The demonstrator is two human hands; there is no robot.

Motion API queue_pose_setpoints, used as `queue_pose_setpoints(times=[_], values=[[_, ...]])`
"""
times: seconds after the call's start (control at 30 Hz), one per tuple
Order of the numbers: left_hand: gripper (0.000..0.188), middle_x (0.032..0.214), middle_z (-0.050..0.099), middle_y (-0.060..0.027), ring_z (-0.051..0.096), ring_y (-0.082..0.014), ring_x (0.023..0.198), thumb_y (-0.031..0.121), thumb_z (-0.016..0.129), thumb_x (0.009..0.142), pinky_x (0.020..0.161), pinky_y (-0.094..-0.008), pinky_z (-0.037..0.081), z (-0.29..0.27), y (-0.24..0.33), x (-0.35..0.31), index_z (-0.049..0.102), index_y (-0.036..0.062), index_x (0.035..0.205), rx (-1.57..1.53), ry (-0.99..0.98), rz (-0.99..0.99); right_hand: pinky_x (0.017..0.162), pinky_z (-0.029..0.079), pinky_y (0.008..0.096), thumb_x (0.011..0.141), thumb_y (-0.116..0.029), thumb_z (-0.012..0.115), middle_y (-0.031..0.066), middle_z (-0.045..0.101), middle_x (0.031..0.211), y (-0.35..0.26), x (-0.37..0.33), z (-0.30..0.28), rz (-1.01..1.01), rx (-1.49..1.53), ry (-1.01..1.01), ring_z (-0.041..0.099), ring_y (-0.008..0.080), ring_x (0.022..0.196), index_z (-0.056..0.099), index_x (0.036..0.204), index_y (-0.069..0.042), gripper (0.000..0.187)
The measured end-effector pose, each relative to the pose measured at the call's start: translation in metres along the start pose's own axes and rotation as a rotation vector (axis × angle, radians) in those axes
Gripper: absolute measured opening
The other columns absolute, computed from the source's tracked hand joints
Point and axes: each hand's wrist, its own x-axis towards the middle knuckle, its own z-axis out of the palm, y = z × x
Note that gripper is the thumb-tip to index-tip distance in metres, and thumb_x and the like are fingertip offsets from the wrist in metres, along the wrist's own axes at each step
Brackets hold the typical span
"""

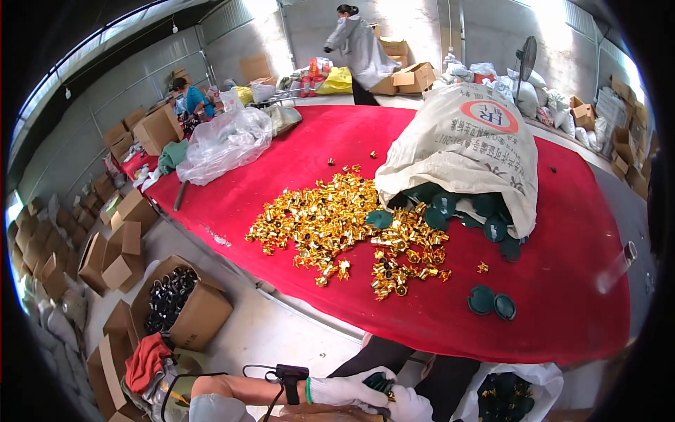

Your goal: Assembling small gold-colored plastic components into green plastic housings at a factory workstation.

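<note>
A dark green cap is gripped between both gloved hands, left hand and right hand, below the red table edge. Gold pieces and a white sack are spread well beyond.

Red-covered table under a heap of gold caps, dark green discs, white sack, clear plastic bag.

A white woven sack (round red-and-blue label on top) lies open on the red table. Brown cartons crowd the floor at left; a clear plastic bag sits at the table's far left
</note>
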Motion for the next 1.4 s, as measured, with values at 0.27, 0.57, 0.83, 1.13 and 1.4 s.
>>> queue_pose_setpoints(times=[0.27, 0.57, 0.83, 1.13, 1.4], values=[[0.065, 0.115, 0.058, -0.0099, 0.059, -0.0193, 0.105, 0.017, 0.091, 0.081, 0.091, -0.0361, 0.054, 0.006, -0.014, 0.014, 0.053, 0.0042, 0.133, 1.118, 0.079, 0.713, 0.062, 0.059, 0.0346, 0.108, -0.023, 0.062, 0.0082, 0.073, 0.094, 0.02, -0.022, -0.012, 0.809, 1.638, -0.432, 0.073, 0.0259, 0.076, 0.07, 0.114, -0.009, 0.016], [0.066, 0.127, 0.058, -0.0051, 0.058, -0.0194, 0.12, 0.008, 0.09, 0.075, 0.107, -0.036, 0.048, -0.006, 0.016, 0.004, 0.057, 0.0095, 0.132, 0.643, 0.325, 0.382, 0.074, 0.057, 0.0432, 0.1, -0.018, 0.071, 0.0154, 0.066, 0.089, -0.007, 0.054, -0.051, 0.385, 0.624, -0.129, 0.071, 0.0347, 0.081, 0.056, 0.142, -0.003, 0.047], [0.083, 0.142, 0.05, -0.0044, 0.053, -0.0184, 0.133, 0.003, 0.091, 0.075, 0.113, -0.035, 0.045, -0.003, 0.0, 0.009, 0.049, 0.0108, 0.146, 0.054, 0.186, 0.171, 0.068, 0.055, 0.0424, 0.092, -0.029, 0.079, 0.0125, 0.063, 0.092, -0.013, 0.032, -0.041, 0.232, 0.234, -0.189, 0.069, 0.0314, 0.078, 0.056, 0.136, -0.005, 0.055], [0.08, 0.136, 0.052, -0.0049, 0.053, -0.0167, 0.129, -0.005, 0.087, 0.078, 0.11, -0.0351, 0.048, -0.003, -0.004, 0.002, 0.047, 0.0127, 0.145, 0.171, 0.061, 0.185, 0.06, 0.053, 0.0412, 0.086, -0.023, 0.079, 0.0106, 0.061, 0.086, -0.015, 0.025, -0.036, -0.035, 0.161, 0.022, 0.066, 0.0289, 0.069, 0.06, 0.127, 0.001, 0.051], [0.077, 0.133, 0.053, -0.0135, 0.056, -0.0252, 0.122, 0.003, 0.092, 0.075, 0.108, -0.0393, 0.046, -0.01, -0.01, 0.009, 0.049, 0.0038, 0.14, 0.963, 0.092, 0.624, 0.061, 0.056, 0.0454, 0.094, -0.023, 0.075, 0.0171, 0.066, 0.09, -0.026, 0.022, -0.036, 0.297, 0.429, -0.19, 0.071, 0.0371, 0.072, 0.061, 0.119, -0.004, 0.034]])
